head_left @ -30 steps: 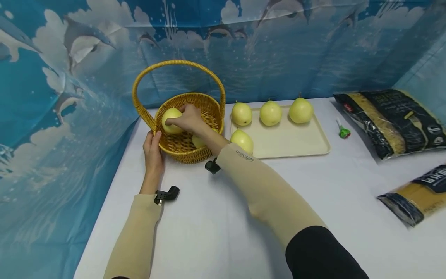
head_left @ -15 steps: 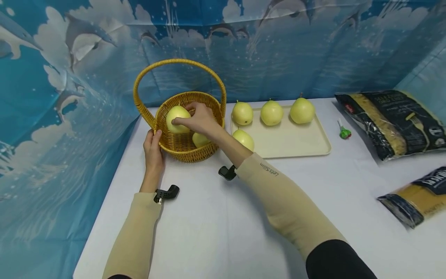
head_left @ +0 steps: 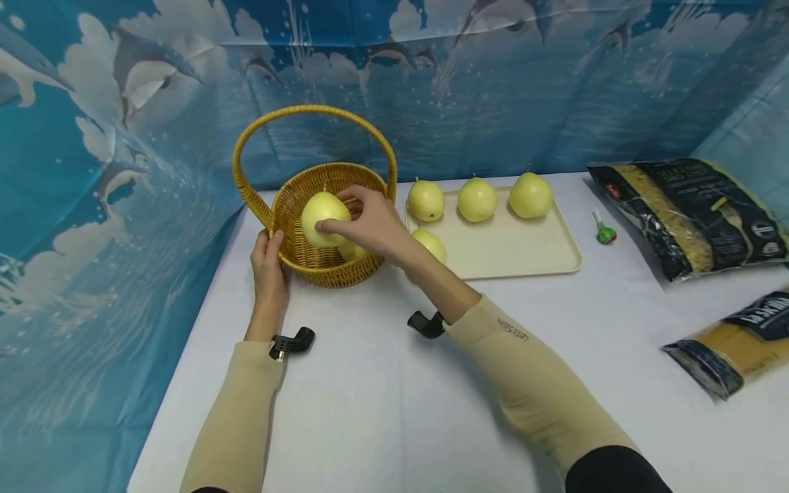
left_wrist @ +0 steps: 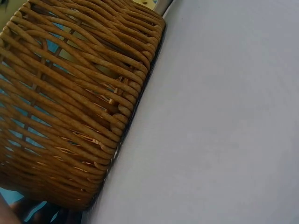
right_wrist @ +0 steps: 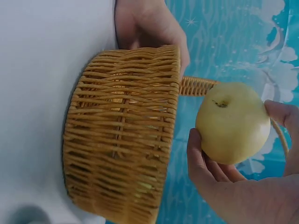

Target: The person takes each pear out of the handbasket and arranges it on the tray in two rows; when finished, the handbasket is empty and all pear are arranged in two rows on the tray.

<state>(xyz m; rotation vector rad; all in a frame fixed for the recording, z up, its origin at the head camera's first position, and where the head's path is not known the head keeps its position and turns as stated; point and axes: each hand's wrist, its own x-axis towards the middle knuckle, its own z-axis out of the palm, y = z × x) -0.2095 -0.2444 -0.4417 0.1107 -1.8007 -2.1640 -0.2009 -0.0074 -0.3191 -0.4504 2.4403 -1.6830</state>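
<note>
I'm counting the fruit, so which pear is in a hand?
The held pear is in the right hand, above the basket; another pear lies inside, and four more pears sit at the tray.

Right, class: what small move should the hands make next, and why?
Probably carry the held fruit right, toward the tray: the right hand has lifted it above the basket since a moment ago, and the tray's front right shows bare space.

Tray (head_left: 511, 246) (pears (head_left: 477, 199) aboard) right of basket (head_left: 327, 275)
</note>
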